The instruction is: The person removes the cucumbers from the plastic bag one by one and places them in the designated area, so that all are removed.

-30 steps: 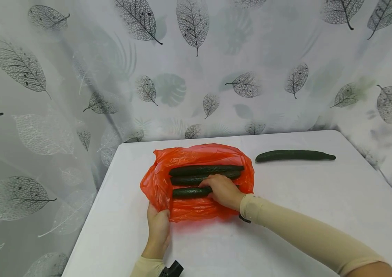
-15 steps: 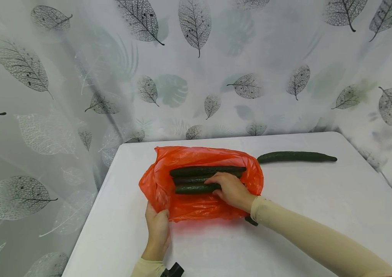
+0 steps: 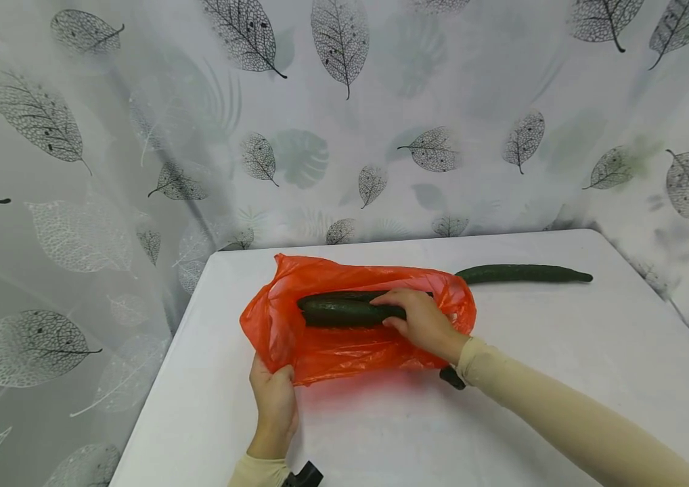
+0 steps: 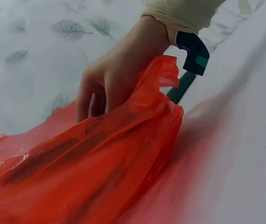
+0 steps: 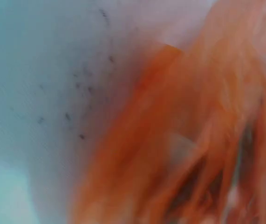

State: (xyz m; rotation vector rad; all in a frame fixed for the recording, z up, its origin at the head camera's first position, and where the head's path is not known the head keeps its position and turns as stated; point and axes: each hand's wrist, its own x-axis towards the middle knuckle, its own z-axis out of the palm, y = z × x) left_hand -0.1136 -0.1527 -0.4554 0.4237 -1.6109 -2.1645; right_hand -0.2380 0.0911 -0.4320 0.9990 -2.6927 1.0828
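An orange-red plastic bag [image 3: 344,362] lies with its mouth spread, several dark green cucumbers inside. My right hand [image 3: 424,325] reaches into it and grips the near end of one cucumber [image 3: 344,313] from above. Behind that cucumber, another one [image 3: 326,296] shows partly. At the bag's left front corner, my left hand [image 3: 274,406] pinches the plastic rim. From the left wrist view, the right hand [image 4: 109,84] dips its fingers behind the bag wall, which hides the tips. The right wrist view holds only blurred bag plastic [image 5: 170,130] and dark shapes under it.
One more cucumber [image 3: 527,273] lies on the white table [image 3: 539,365] at the back right, its left tip close to the bag. A leaf-printed curtain [image 3: 344,169] hangs behind and at both sides of the table.
The right hand has moved the gripped cucumber back against the others, shifting slightly right. The bag's right side stretched rightward and its front edge rose a little. The left hand has barely moved.
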